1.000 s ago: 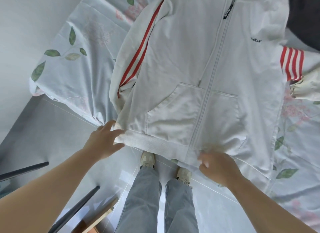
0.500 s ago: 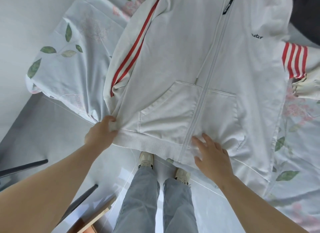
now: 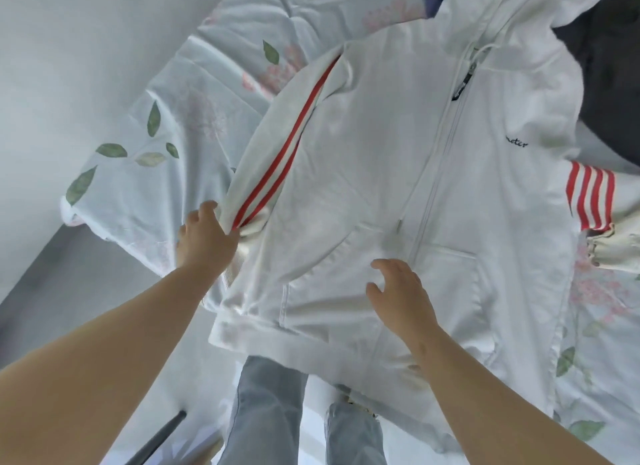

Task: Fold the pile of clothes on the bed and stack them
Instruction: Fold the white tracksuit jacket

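The white zip jacket [image 3: 398, 187] lies front up on the bed [image 3: 166, 159], and its bottom edge hangs a little over the bed's side. The left hand [image 3: 204, 239] has moved up from the bottom corner. It now pinches the end of the sleeve with red stripes [image 3: 277, 166], which lies along the jacket's left side. The right hand [image 3: 401, 298] has slid up too. It is open, fingers spread, over the pocket [image 3: 332, 277] near the zip. The other striped sleeve [image 3: 590, 196] sticks out to the right. A dark cloth [image 3: 613, 76] lies past the jacket's far right shoulder.
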A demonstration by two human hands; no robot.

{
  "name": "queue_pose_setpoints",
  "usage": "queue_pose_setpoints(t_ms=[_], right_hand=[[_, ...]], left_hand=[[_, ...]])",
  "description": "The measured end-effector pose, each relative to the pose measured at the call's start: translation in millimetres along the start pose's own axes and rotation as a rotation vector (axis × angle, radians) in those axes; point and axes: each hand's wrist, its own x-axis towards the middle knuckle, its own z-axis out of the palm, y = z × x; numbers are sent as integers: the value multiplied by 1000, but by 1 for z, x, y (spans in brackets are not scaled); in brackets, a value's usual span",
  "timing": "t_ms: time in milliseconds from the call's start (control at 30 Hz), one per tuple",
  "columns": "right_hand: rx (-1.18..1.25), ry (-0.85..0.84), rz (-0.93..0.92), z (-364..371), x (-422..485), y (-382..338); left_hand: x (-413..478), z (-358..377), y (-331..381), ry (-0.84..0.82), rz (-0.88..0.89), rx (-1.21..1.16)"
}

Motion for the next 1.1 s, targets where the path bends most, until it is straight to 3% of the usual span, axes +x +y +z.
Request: queue_pose_setpoints(t_ms=[133, 200, 267, 333, 500, 667, 800, 867, 967, 1033, 1100], right_hand=[[89, -11, 77, 1, 44, -43], [129, -18, 95, 3, 63, -64], [163, -7, 114, 2, 79, -82], [176, 0, 135, 0, 91, -97], [128, 16, 204, -7, 112, -117], [65, 5, 226, -7, 127, -140], [43, -33, 242, -4, 130, -149], [21, -42, 235, -4, 128, -148], [11, -45, 231, -5, 127, -147], [48, -28, 231, -8, 126, -152], [174, 11, 200, -14, 126, -165]], left_hand=[[45, -7, 8, -296, -62, -86], [63, -18, 13, -364, -106, -277], [84, -42, 17, -363, -171, -605], [111, -73, 10, -239, -153, -762], [171, -131, -24, 80, -120, -428], [189, -120, -35, -164, -265, -282], [189, -116, -40, -117, -225, -7], [194, -125, -36, -131, -207, -109], [189, -152, -20, -231, -151, -519], [178, -167, -9, -310, -55, -616], [168, -183, 0, -266, -25, -701]])
